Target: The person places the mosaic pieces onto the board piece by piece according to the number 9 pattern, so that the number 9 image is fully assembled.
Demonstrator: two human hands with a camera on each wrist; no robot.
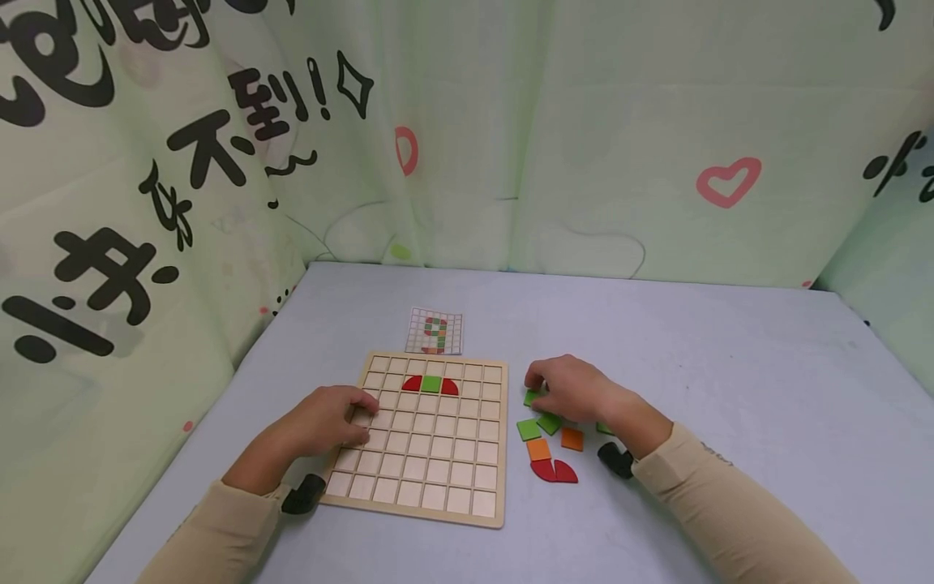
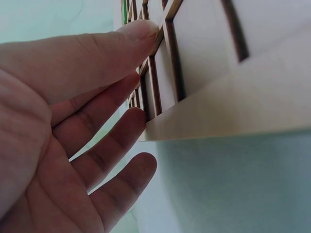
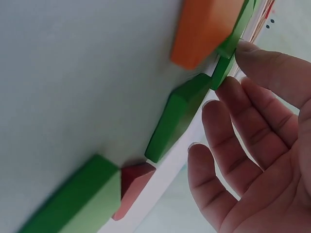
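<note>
A wooden grid board (image 1: 409,507) lies on the table, with a green square tile (image 1: 431,384) between two red quarter-round tiles (image 1: 412,384) in an upper row. My left hand (image 1: 326,419) rests at its left edge, fingers loosely bent; in the left wrist view the thumb (image 2: 97,58) lies against the grid. Right of the board, my right hand (image 1: 576,388) has thumb and fingertips at a green tile (image 1: 532,397). In the right wrist view the thumb and a finger pinch that green tile (image 3: 222,73) from its two sides.
Below the right hand lie more green tiles (image 1: 529,430), orange squares (image 1: 572,439) and two red quarter-rounds (image 1: 565,472). A printed pattern card (image 1: 414,332) lies behind the board. Curtains (image 1: 620,146) stand around the white table (image 1: 730,389).
</note>
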